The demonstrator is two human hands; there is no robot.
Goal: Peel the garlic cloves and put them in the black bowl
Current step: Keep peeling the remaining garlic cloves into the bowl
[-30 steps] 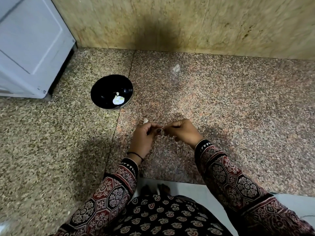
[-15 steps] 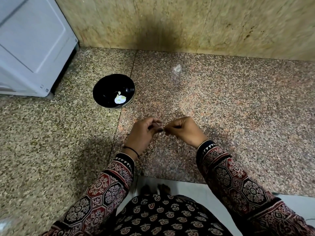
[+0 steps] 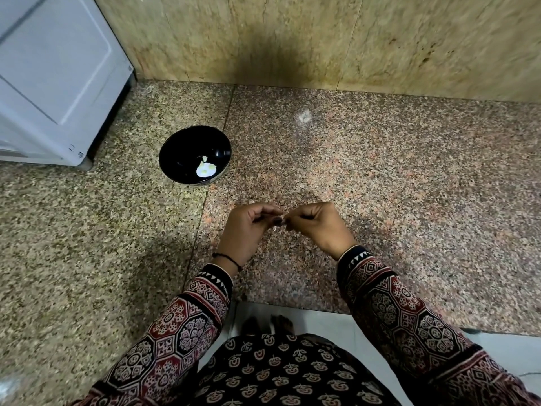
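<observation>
Far left: white panelled appliance [image 3: 52, 83], standing on the speckled granite desk [image 3: 409, 200] against the beige stone wall [image 3: 322, 39].

Just right of its front corner: round glossy black bowl [image 3: 181, 148], upright on the desk, sitting at the seam between two slabs. A few peeled white garlic pieces [image 3: 205, 169] lie in its near-right side, bunched together.

Centre, nearer the desk edge and well apart from the bowl: person's left hand [image 3: 246, 230], thin black thread band [image 3: 227, 259] on the wrist, red-and-black patterned sleeve [image 3: 187, 317] behind it. Its fingers [image 3: 263, 209] are curled in, tips pinching.

Between the two hands: small pale garlic clove [image 3: 280, 220], held above the desk and mostly hidden by the fingertips. Can't tell how much skin is on it. A pale sliver shows just under the pinch.

Behind the hands, toward the wall: blurry pale patch [image 3: 304, 116] on the desk. Can't tell what it is.

Right hand [image 3: 319, 227]: fingers [image 3: 301, 210] curled too, tips meeting the left hand's on the same clove. Matching sleeve on that arm.
</observation>
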